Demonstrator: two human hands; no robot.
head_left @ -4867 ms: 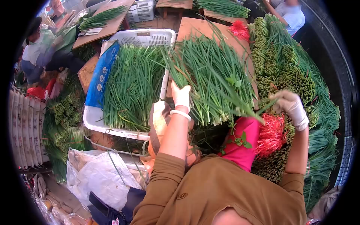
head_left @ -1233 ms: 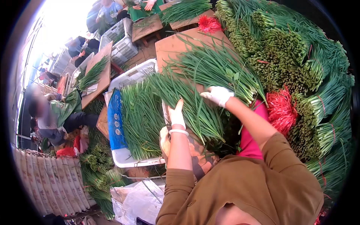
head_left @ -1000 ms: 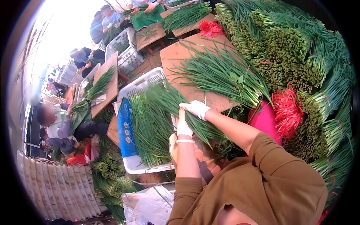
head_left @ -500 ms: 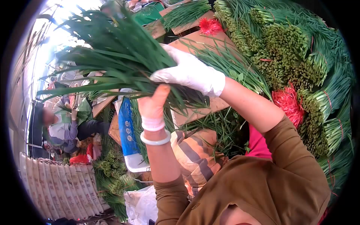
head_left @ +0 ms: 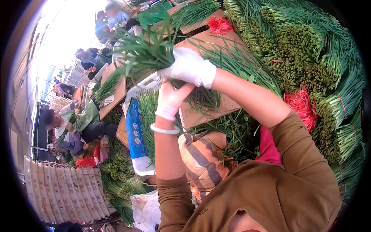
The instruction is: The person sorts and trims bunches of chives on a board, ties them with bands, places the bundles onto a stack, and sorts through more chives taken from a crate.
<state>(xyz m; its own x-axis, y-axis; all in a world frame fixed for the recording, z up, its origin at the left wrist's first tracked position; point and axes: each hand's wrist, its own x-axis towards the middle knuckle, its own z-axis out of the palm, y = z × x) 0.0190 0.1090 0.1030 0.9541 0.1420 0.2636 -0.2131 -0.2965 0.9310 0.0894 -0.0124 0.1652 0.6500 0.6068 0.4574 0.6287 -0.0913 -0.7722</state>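
Observation:
A bunch of garlic chives (head_left: 148,54) is held up in front of me, its leaves fanning out to the upper left. My right hand (head_left: 193,69), in a white glove, is wrapped round the bunch from above. Beneath it, my left hand (head_left: 172,98) grips the same bunch; a pale band and a white bangle circle this wrist. The two hands touch, and the left fingers are partly hidden. The other end of the bunch shows below the right hand, over a cardboard sheet (head_left: 210,112) with loose chives (head_left: 239,65) on its far part.
Tied chive bundles (head_left: 297,46) are piled high at right, near red twine (head_left: 300,108). A second red twine clump (head_left: 220,26) sits at the back. A white crate (head_left: 145,166) holds chives, left of my knees. Stacked crates (head_left: 65,189) and a seated co-worker (head_left: 73,127) are at left.
The bunch has swung; its leaves now look shorter and more gathered, pointing less far left. My right hand has shifted left and my left hand has moved slightly right, closer together.

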